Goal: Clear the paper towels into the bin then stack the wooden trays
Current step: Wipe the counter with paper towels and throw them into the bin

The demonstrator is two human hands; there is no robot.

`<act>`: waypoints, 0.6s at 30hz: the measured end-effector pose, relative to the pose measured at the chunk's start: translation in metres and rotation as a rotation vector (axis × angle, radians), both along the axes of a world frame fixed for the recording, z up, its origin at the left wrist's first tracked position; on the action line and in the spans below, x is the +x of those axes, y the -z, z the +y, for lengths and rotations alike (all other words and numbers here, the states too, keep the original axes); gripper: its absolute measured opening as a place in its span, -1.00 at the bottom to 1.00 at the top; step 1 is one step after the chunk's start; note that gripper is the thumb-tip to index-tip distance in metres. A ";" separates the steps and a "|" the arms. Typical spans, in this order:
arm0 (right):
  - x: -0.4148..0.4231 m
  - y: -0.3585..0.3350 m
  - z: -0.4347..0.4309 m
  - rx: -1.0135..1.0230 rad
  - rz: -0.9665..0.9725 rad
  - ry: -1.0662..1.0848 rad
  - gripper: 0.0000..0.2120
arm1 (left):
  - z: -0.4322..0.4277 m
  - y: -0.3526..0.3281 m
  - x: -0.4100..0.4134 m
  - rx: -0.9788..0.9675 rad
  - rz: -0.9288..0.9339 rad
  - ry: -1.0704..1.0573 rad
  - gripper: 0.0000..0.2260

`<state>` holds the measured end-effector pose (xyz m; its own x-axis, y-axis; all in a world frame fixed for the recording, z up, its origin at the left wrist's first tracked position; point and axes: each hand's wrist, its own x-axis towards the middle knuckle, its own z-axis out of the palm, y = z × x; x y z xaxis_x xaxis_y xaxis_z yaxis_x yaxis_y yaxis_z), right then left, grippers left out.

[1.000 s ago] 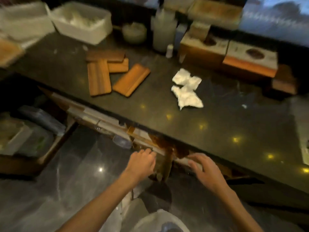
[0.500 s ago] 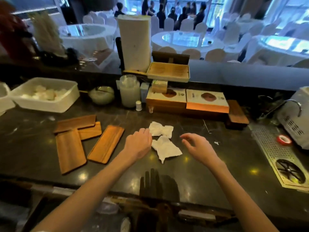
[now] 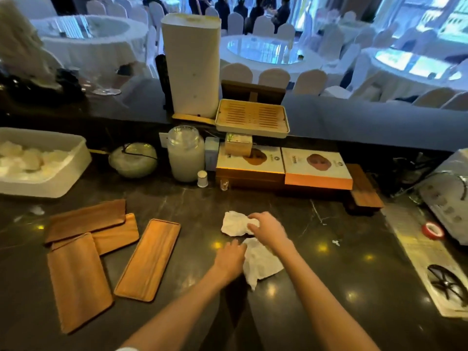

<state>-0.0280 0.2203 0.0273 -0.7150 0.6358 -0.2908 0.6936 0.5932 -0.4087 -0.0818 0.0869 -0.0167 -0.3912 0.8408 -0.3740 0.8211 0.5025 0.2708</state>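
Note:
Two crumpled white paper towels lie mid-counter on the dark stone. My right hand (image 3: 266, 229) reaches over the near paper towel (image 3: 262, 263), and its fingertips pinch the right edge of the far paper towel (image 3: 234, 225). My left hand (image 3: 229, 259) rests knuckles up, fingers curled onto the near towel's left edge. Several flat wooden trays lie loose to the left. One orange tray (image 3: 149, 259) lies apart. A long tray (image 3: 76, 279) overlaps a shorter one (image 3: 119, 234), and a darker tray (image 3: 86, 219) lies across the back. No bin is in view.
A white tub (image 3: 50, 183) stands at the back left. A glass bowl (image 3: 133, 159), a jar (image 3: 186, 153) and flat boxes (image 3: 316, 171) line the back edge. A drip grate (image 3: 430, 264) and a red tape roll (image 3: 433, 230) lie at the right.
The view rose from under the counter to the counter top. Both hands came up and forward onto the paper towels. The right hand now pinches the far one; the left touches the near one.

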 end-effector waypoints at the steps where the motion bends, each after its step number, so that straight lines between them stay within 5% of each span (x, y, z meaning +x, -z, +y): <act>1: -0.007 0.004 0.008 -0.004 -0.035 -0.038 -0.61 | 0.009 0.008 0.003 -0.014 -0.008 0.009 -0.60; 12: -0.060 0.077 0.096 -0.120 -0.347 -0.360 -0.48 | 0.096 0.048 0.029 -0.231 -0.025 -0.155 -0.41; 18: -0.051 0.115 0.103 -0.063 -0.233 -0.411 -0.61 | 0.103 0.053 0.041 -0.269 -0.036 -0.270 -0.56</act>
<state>-0.0789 0.3230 -0.0881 -0.8145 0.2901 -0.5025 0.4846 0.8164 -0.3141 -0.0410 0.1897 -0.0697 -0.5679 0.5794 -0.5847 0.6419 0.7564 0.1261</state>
